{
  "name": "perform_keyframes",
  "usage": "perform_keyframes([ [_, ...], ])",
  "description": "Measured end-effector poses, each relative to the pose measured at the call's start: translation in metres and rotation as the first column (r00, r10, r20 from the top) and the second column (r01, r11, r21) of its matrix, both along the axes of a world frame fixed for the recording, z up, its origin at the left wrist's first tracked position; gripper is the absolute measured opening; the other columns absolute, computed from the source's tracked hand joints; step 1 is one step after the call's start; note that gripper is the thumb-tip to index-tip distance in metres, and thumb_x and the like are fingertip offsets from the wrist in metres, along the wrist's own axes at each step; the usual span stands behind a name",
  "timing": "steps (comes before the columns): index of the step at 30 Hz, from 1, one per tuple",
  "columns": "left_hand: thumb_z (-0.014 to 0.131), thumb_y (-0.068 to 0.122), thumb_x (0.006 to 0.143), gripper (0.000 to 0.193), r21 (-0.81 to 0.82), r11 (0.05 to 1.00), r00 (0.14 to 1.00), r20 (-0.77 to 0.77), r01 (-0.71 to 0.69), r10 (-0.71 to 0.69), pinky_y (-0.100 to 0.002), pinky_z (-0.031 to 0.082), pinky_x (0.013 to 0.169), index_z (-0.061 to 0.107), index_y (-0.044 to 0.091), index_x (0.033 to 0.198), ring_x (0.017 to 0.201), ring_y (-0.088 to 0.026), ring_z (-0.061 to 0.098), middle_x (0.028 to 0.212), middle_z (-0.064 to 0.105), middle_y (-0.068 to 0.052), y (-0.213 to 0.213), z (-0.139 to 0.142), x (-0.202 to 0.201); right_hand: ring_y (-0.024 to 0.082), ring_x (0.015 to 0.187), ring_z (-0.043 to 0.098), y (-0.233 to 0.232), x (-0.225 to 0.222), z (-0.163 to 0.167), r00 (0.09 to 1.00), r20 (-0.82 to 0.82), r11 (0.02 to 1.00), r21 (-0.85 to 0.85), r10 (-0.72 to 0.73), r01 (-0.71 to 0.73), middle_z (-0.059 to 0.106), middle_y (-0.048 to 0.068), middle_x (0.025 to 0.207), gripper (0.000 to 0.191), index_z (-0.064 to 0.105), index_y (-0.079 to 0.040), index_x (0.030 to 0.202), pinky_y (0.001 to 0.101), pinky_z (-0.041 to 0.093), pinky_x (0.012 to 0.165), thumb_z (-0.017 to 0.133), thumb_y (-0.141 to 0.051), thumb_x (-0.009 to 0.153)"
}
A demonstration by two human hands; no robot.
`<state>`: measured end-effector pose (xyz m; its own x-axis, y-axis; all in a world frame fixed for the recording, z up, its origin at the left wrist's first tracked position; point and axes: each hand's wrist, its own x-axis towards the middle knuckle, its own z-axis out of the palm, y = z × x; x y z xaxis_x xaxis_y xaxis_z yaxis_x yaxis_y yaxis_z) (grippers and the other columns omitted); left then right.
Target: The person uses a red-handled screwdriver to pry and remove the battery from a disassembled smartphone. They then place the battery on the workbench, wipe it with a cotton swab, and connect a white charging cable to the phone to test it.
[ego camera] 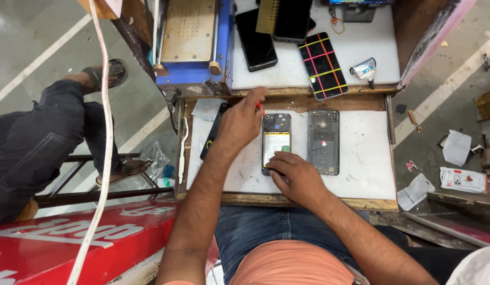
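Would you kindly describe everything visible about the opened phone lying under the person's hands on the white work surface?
The opened black phone lies flat, back cover off, lengthwise on the white work surface of a wooden tray. Its inside shows a dark upper section with a camera ring and a pale yellowish battery panel filling the middle. The right hand presses its fingertips on the lower end, while the left hand holds a red-handled tool at the top left corner. A separate translucent dark back cover lies just beside it, apart.
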<state>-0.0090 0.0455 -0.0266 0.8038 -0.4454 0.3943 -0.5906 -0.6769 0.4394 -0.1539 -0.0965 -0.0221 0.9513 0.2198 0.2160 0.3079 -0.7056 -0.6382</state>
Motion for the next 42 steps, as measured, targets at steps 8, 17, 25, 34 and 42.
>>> perform_keyframes([
  [8,0.079,0.026,0.092,0.044,-0.238,0.948,0.972,-0.156,-0.209,0.175,-0.041,0.059,0.061,0.055,0.014,0.126,0.071,-0.028,0.077,0.08,0.075,-0.009,-0.001,-0.014,-0.012,0.027,0.096,0.075,-0.009,0.0,-0.014,0.997,0.006,0.981,0.176,-0.079,0.077,0.077,0.011,0.107,0.018,0.077,-0.01,0.106,0.037,0.061,0.08,0.073,-0.013,0.089],
  [17,0.079,0.018,0.094,0.044,-0.548,0.834,0.96,-0.262,-0.066,-0.096,-0.033,0.064,0.072,0.052,0.009,0.128,0.085,-0.021,0.081,0.096,0.078,-0.01,-0.028,-0.032,-0.049,0.023,0.076,0.073,-0.056,0.008,-0.018,0.911,0.025,0.905,0.127,-0.412,0.406,0.076,0.012,0.104,0.025,0.075,-0.007,0.112,0.0328,0.057,0.066,0.079,-0.016,0.09],
  [25,0.076,0.013,0.099,0.046,-0.667,0.737,0.959,-0.266,-0.107,-0.102,-0.031,0.064,0.081,0.049,0.009,0.136,0.091,-0.019,0.078,0.099,0.076,-0.01,-0.027,-0.042,-0.054,0.025,0.081,0.074,-0.087,0.002,-0.027,0.902,-0.003,0.899,-0.07,-0.433,0.431,0.078,0.008,0.103,0.014,0.079,-0.012,0.105,0.0359,0.057,0.069,0.077,-0.022,0.095],
  [34,0.055,0.007,0.099,0.054,-0.838,0.364,0.813,-0.514,-0.407,-0.275,-0.024,0.051,0.052,0.032,0.01,0.147,0.061,-0.008,0.054,0.077,0.057,0.0,0.012,-0.042,-0.053,0.028,0.115,0.068,-0.065,0.032,-0.003,0.98,0.164,0.959,-0.241,-0.109,0.147,0.074,0.008,0.123,0.028,0.074,-0.013,0.12,0.0407,0.057,0.096,0.071,-0.021,0.094],
  [42,0.055,0.008,0.102,0.052,-0.816,0.392,0.767,-0.554,-0.425,-0.323,-0.021,0.046,0.053,0.032,0.008,0.149,0.062,-0.005,0.053,0.078,0.058,0.0,0.006,-0.037,-0.06,0.037,0.119,0.062,-0.026,0.09,0.029,0.986,0.008,0.829,-0.543,0.167,-0.136,0.065,0.017,0.13,0.054,0.055,-0.014,0.144,0.0467,0.056,0.09,0.065,-0.027,0.092],
])
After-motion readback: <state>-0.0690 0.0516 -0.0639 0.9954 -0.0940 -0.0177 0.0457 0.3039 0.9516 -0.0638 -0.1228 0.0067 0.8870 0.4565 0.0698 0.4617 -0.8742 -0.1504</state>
